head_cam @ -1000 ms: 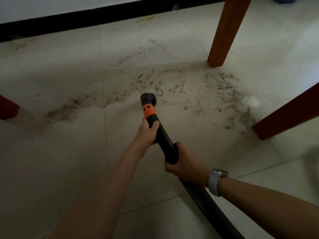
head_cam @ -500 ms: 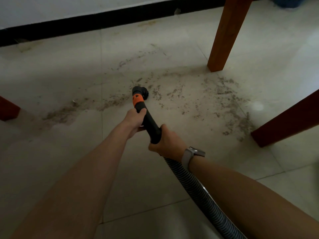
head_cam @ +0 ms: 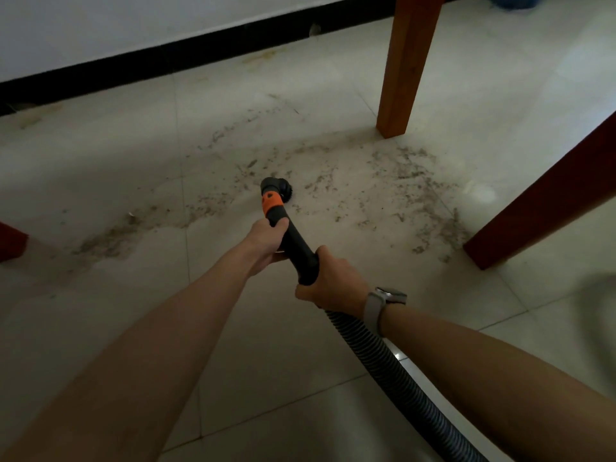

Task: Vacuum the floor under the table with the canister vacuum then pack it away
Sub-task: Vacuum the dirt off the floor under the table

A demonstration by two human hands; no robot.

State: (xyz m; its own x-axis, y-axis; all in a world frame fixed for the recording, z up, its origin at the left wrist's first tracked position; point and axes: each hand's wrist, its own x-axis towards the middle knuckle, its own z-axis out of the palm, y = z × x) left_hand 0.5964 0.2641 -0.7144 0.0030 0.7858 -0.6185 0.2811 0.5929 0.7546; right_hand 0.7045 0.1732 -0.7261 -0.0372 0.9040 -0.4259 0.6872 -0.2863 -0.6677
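White wall, black skirting, blue object top right, wristwatch.

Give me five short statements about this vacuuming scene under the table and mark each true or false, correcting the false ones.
1. Both hands grip the black vacuum handle tube with the orange collar. True: the left hand holds it nearer the collar, the right hand nearer the ribbed grey hose.
2. The small round black brush nozzle rests on a carpet. False: it is over pale floor tiles.
3. The scattered brown dirt is all gone. False: dirt lies on both sides of the nozzle.
4. A watch with a pale strap is on the right wrist. True.
5. The upright orange-brown wooden table leg touches the nozzle. False: it stands apart, farther back and to the right.
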